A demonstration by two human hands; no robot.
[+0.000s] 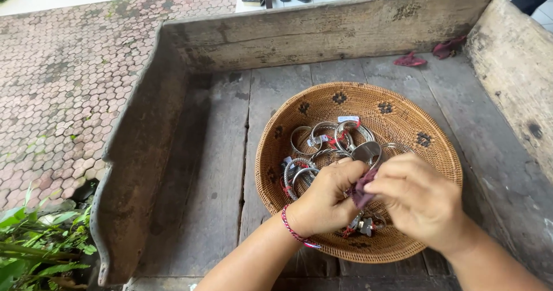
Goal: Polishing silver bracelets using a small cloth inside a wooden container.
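Both hands met over a woven basket (397, 112): left hand (324, 201) closed on a silver bangle (366, 151), right hand (417, 199) pinching a maroon cloth (361, 192) against it. Many other bangles (314, 138) lay in the basket, seemingly awaiting rubbing.

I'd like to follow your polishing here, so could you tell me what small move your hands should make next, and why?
Probably keep rubbing the silver bangle with the dark red cloth. The left hand pinches the bangle over the woven basket, the right hand presses the cloth to it, and many more bangles lie in the basket.
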